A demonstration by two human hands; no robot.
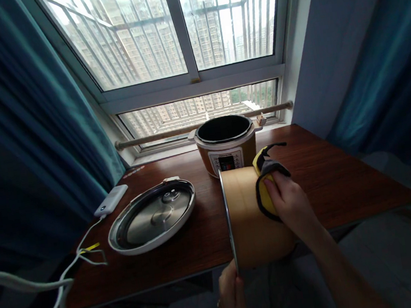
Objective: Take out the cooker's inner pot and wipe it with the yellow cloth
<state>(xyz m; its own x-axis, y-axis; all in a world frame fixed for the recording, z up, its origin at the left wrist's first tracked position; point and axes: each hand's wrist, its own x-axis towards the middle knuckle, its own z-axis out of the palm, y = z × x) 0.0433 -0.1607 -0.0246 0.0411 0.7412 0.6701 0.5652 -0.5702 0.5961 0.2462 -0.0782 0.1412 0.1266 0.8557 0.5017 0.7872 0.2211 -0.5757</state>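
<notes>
A yellowish-tan cooker inner pot (249, 214) is held tipped on its side, its metal-edged mouth facing left, partly past the table's front edge. My left hand (231, 294) is closed on the lower part of the rim. In my right hand (293, 203) is a yellow cloth with dark edging (267, 194), pressed against the pot's outer side near its base. Just behind the pot stands an electric pressure cooker (229, 146) with its top uncovered, its interior black. The inside of the pot is turned out of sight.
The cooker's lid (157, 218) lies underside up on the left of the brown table (345, 176). A white power bank (111, 200) with a white cable (72, 267) rests near the left edge. A window with a rail (172, 134) stands behind, with blue curtains (60, 117) at both sides.
</notes>
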